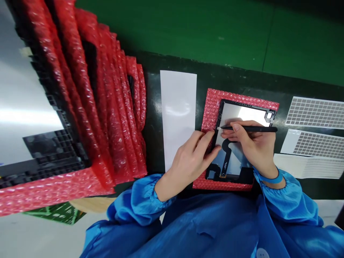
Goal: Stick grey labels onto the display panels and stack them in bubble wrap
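A tablet display panel [228, 111] with a black frame and a black flex cable [227, 161] lies on a red bubble-wrap sheet [212, 98]. My left hand [190, 156] grips the panel's left edge, fingertips and thumb close together there. Pinched in my right hand [252, 143] is a pair of black tweezers [258, 128], held almost level across the panel. Their tip meets the panel's left border, where a small pale piece [219, 128] shows. Whether the tweezers' prongs grip that piece, I cannot tell.
Many panels in red bubble-wrap sleeves [115, 107] stand packed at left, with a large bare panel [24, 96] before them. A white strip [178, 107] lies beside my left hand. Sheets of small grey squares [317, 113] lie at right. A green crate [56, 213] sits below.
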